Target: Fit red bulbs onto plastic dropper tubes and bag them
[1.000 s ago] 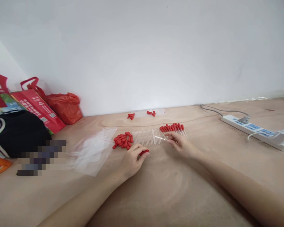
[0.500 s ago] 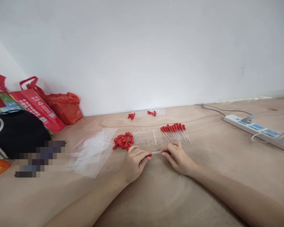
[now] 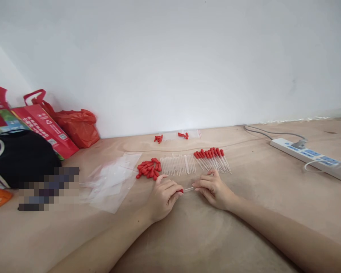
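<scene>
Between thumb and fingers, my left hand [image 3: 165, 197] pinches a red rubber bulb [image 3: 181, 190]. A thin clear tube [image 3: 188, 189] runs from the bulb to my right hand [image 3: 214, 190], whose closed fingertips grip its other end. Whether the tube sits inside the bulb is too small to tell. Just beyond my left hand lies a pile of red bulbs [image 3: 148, 168]. A row of clear tubes [image 3: 177, 165] is laid out beside it. Further right, several tubes with red bulbs on them [image 3: 211, 158] lie slanted side by side.
Clear plastic bags [image 3: 110, 184] lie to the left, near a black bag [image 3: 22, 159] and red bags [image 3: 79, 127]. More bulbs [image 3: 158, 138] and a small clear bag [image 3: 193, 134] are by the wall. A power strip [image 3: 309, 153] with cables is at right.
The held tube has tilted, its bulb end now slightly lower than its right end. Both hands have barely moved, and the view has shifted slightly.
</scene>
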Demonstrator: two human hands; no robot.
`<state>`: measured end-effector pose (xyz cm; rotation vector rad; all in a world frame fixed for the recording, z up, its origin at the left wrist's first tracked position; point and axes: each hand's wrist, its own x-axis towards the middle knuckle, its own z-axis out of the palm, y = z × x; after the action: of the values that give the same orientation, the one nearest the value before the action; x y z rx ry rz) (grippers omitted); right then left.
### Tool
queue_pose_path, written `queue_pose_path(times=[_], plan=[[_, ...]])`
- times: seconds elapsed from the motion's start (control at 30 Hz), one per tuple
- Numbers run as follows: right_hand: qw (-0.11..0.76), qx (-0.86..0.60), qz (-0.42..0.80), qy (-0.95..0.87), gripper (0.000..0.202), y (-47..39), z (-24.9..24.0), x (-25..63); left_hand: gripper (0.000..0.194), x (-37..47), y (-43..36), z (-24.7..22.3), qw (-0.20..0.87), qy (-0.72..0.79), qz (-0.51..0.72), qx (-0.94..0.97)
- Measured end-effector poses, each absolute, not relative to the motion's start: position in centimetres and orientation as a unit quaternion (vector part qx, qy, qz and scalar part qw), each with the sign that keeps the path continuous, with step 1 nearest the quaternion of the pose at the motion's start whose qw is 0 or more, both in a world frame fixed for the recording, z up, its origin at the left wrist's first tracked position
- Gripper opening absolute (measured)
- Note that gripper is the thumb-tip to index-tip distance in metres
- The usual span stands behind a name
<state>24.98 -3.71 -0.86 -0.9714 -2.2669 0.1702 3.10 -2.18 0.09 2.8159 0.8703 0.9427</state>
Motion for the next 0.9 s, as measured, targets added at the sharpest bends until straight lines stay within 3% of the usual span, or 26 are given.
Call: queue_pose_path(times=[0.4,0.9], plan=[[0.305,-0.377,-0.056,-0.873,0.02,-4.2,-0.3,24.5,0.017,3.2,-2.4,0.0,-0.002,0.27,0.282,0.921],[0.302,-0.355,-0.043,-0.884,0.029,-4.6,-0.9,23.4,0.021,3.5,-2.4,0.2,0.0,0.238,0.257,0.937]])
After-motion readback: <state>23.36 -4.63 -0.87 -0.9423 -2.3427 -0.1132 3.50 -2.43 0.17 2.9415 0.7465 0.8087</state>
